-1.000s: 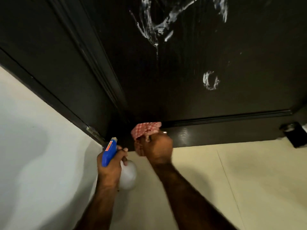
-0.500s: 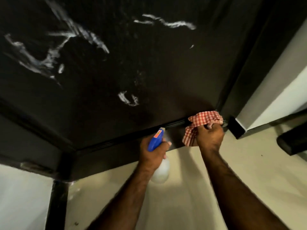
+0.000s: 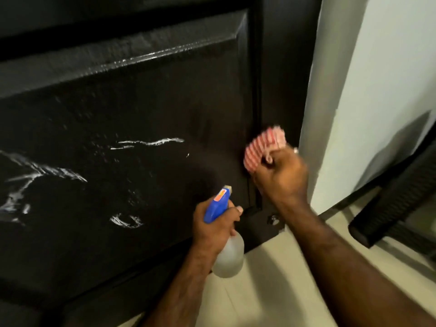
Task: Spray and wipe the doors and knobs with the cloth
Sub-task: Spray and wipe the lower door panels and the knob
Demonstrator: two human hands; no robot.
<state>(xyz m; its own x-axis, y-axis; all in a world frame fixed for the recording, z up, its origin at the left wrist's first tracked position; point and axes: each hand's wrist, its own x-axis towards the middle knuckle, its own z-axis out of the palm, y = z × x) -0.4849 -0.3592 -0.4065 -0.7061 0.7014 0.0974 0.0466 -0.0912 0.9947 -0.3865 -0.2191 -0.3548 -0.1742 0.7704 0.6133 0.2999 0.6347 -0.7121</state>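
A black panelled door (image 3: 146,95) fills the left and middle of the view, streaked with white foam (image 3: 151,142) on its lower panel. My right hand (image 3: 282,177) grips a red-and-white checked cloth (image 3: 263,146) and presses it against the door's right edge, blurred by motion. My left hand (image 3: 213,226) holds a spray bottle (image 3: 227,253) with a blue head (image 3: 217,205) and a clear body, nozzle facing the door. No knob is in view.
A black door stop or bracket (image 3: 262,224) sits at the door's lower right corner. A pale wall (image 3: 368,90) stands to the right, with a dark woven piece of furniture (image 3: 396,204) beside it. Cream floor tiles (image 3: 271,291) lie below.
My right hand has carried the cloth from the door's bottom rail, left to right, then up along the right edge. The view has lifted, and the left hand with the bottle followed rightward.
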